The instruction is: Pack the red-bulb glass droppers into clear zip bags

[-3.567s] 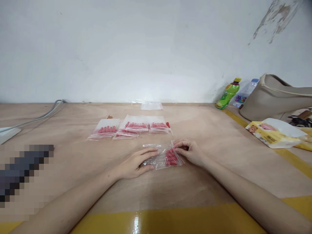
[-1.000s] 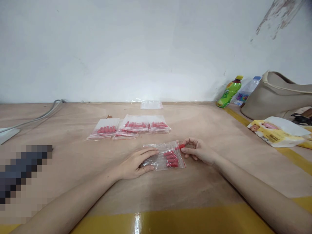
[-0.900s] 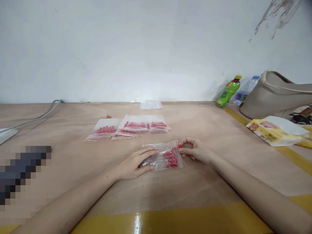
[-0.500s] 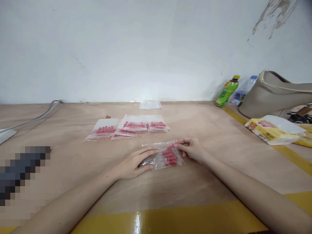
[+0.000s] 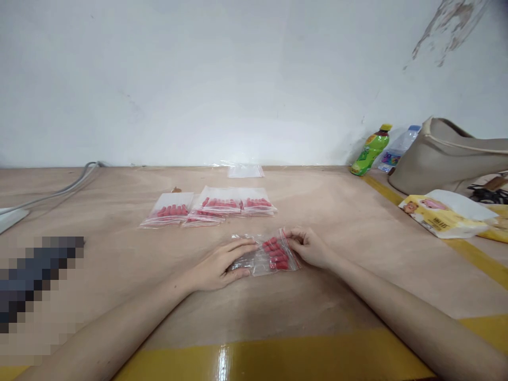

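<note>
A clear zip-lock bag (image 5: 259,269) lies flat on the table in front of me, with several red, short, rod-like pieces (image 5: 277,255) lined up inside near its right end. My left hand (image 5: 222,264) rests over the bag's left end, fingers spread and lying flat on the plastic. At the right, my right hand (image 5: 307,246) has its thumb and fingertips pinched at the upper corner of the bag's red-lined zip edge. What lies between those fingertips, besides the bag edge, is hidden.
Behind the hands lie several filled zip bags (image 5: 222,196) of red pieces. A flat bag (image 5: 245,171) is near the wall. To the right stand a green bottle (image 5: 371,151), a clear bottle (image 5: 402,145), a beige handbag (image 5: 432,159) and a yellow-white packet (image 5: 440,211). A cable (image 5: 59,191) runs left.
The topmost red piece, earlier at my right fingertips by the bag's mouth, now lies farther left inside with the others. My left hand has stayed in place.
</note>
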Tool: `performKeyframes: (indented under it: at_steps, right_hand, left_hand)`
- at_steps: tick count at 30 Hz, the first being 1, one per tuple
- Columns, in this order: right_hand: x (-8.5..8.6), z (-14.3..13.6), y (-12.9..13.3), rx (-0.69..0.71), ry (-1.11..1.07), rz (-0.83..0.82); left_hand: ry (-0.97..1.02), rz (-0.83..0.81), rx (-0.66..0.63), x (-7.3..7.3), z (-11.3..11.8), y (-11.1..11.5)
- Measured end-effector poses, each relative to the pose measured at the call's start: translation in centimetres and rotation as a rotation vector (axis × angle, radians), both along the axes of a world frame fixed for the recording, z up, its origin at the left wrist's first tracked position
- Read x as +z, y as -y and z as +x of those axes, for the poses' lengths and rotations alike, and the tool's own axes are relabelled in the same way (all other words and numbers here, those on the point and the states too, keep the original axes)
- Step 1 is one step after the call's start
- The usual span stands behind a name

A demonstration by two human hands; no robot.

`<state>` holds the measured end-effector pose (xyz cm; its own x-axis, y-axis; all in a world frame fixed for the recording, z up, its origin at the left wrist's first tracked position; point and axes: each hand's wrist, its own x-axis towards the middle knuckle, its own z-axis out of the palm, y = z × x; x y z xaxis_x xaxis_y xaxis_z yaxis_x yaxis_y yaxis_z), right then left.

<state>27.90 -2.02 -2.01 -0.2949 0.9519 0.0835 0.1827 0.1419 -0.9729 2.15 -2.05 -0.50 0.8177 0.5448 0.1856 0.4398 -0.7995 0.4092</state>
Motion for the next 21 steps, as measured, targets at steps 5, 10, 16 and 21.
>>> performKeyframes:
  at_steps: [5, 10, 16, 21]
  right_hand:
    - [0.5, 0.1, 0.1, -0.243, 0.009, -0.186]
    - [0.6, -0.4, 0.3, 0.055, -0.053, -0.212]
    - [1.4, 1.0, 0.3, 0.027, -0.246, -0.307]
    - [3.5, 5.9, -1.3, -0.216, -0.374, -0.336]
  left_hand:
    - [-0.002, 0.003, 0.003, 0.0, 0.0, 0.0]
    - [0.011, 0.006, 0.005, -0.2, -0.1, 0.0]
    - [0.088, 0.072, 0.080, -0.3, -0.2, 0.2]
    - [0.007, 0.050, 0.092, -0.3, -0.3, 0.0]
